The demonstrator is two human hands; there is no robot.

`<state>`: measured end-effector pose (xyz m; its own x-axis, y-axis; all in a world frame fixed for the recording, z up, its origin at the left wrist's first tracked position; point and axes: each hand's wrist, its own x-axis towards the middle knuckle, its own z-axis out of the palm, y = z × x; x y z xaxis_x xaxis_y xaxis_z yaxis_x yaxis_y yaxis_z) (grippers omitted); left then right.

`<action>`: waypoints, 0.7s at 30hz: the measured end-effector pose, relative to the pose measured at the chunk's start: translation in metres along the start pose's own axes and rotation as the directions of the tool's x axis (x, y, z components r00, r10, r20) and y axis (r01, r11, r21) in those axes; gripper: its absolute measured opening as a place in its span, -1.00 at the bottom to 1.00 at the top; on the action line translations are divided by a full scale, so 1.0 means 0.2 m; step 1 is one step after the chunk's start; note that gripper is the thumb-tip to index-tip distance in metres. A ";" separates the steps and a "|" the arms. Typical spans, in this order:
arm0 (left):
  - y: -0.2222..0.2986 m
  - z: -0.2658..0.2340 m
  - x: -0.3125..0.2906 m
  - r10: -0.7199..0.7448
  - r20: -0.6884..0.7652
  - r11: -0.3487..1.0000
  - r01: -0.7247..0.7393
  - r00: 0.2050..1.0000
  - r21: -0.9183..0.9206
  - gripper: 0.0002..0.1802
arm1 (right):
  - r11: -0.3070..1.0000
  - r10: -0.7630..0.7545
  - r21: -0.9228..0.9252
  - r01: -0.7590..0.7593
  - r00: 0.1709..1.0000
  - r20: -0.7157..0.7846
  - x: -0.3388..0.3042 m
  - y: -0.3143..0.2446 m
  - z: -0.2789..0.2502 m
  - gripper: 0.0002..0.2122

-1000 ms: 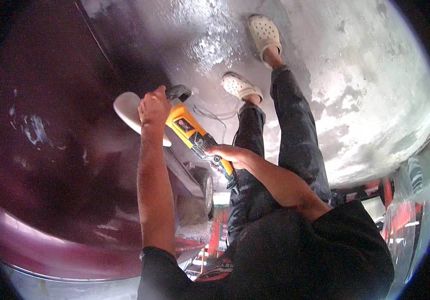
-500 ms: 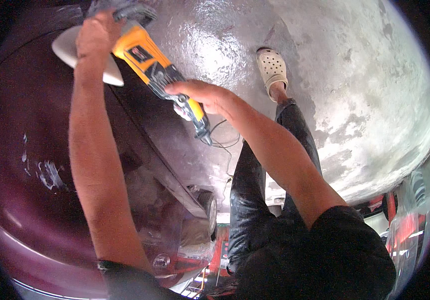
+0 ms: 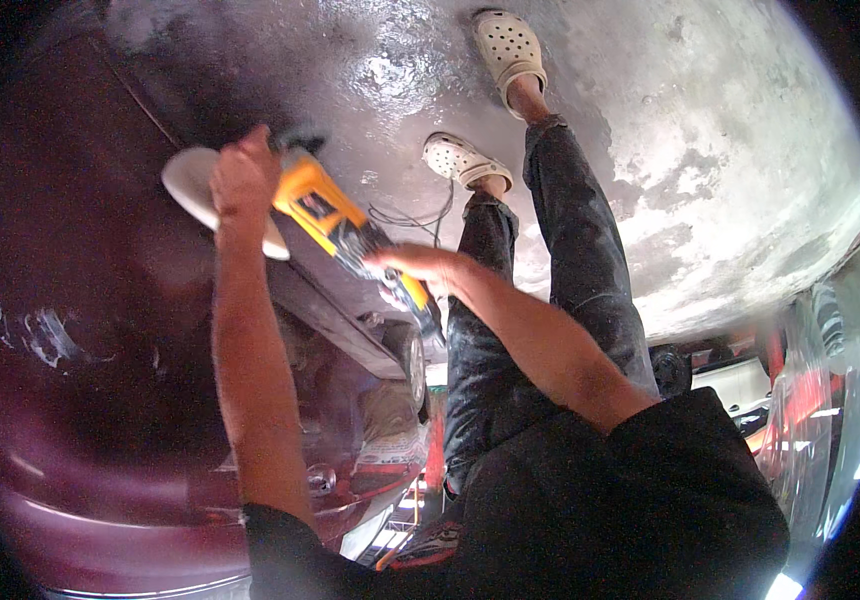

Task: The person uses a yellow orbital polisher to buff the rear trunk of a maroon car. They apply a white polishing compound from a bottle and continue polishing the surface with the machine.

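Both my hands hold a yellow and black power polisher (image 3: pixel 322 208) with a round white pad (image 3: pixel 186 182). My left hand (image 3: pixel 244 176) is closed at its front end, just over the pad, and covers part of it. Farther back, my right hand (image 3: pixel 416 266) wraps round the rear handle. The pad faces the glossy dark maroon car body (image 3: pixel 90 240), at the lower part of its side; whether it presses on the paint I cannot tell. Whitish smears (image 3: pixel 50 338) mark the paint to the left of my left forearm.
A dark cord (image 3: pixel 412 216) runs loosely over the wet-looking grey floor (image 3: pixel 640 130). My feet, in beige clogs (image 3: pixel 510 45), stand right of the car. A car wheel (image 3: pixel 414 368) shows beside my legs. Clear plastic sheeting (image 3: pixel 800 430) hangs at the right.
The polisher and both hands have come nearer to me and somewhat right in view. The pad has shifted along the car's side. A second clog now shows.
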<state>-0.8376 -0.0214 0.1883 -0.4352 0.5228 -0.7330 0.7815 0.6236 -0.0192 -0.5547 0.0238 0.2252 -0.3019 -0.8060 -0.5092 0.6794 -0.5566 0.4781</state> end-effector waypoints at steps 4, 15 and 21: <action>0.08 0.39 -0.34 -0.103 0.174 0.994 0.107 0.979 -0.015 -0.73 | 0.985 0.093 0.144 -0.099 0.994 0.050 0.03 0.37 -0.10 -0.70; 0.05 0.30 0.05 -0.058 0.151 0.993 0.041 0.987 0.115 -0.78 | 0.978 0.083 0.189 -0.086 0.996 0.023 0.16 0.12 -0.19 -0.64; -0.16 -0.29 0.70 0.114 -0.210 0.961 -0.054 0.971 0.270 -0.76 | 0.979 -0.204 0.028 0.202 0.976 0.083 0.14 -0.67 -0.01 -0.60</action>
<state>-0.9502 0.0650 0.1256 -0.4273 0.7007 -0.5714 0.8957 0.4140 -0.1621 -0.6533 0.0766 0.1453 -0.4884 -0.6896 -0.5347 0.5856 -0.7133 0.3850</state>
